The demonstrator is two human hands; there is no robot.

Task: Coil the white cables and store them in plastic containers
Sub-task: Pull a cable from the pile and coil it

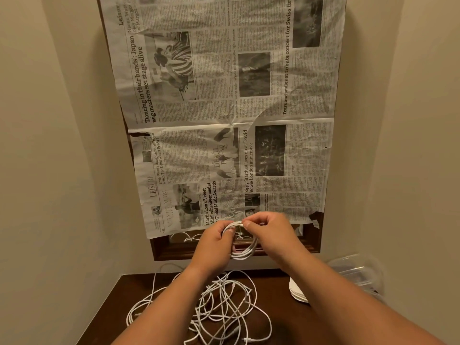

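A newspaper (224, 95) covers the wall panel ahead; below it a dark worktop (278, 302) carries a loose tangle of white cables (224, 302), looped over one another and spreading toward its left edge; at the far right sit clear plastic containers (356, 270), with a stack of what look like white lids (297, 291) just beside them.

Above the tangle, clear of the worktop, both hands hold a small coil (245, 253) of several turns; the left hand (214, 245) grips its left side, fingers (227, 230) curled round the bundled turns; the right hand (271, 232) pinches the cable at the top of the coil, closed on it.

The cable looks light, thin and limp, yet springy enough that a coil would likely loosen if let go; the best hold is probably across all the turns at once, as the left hand has it. The strands in the tangle cross so often that pulling one hard could tighten a knot; lifting from a free end seems safer. The containers lie well apart from the coil, off to the right.
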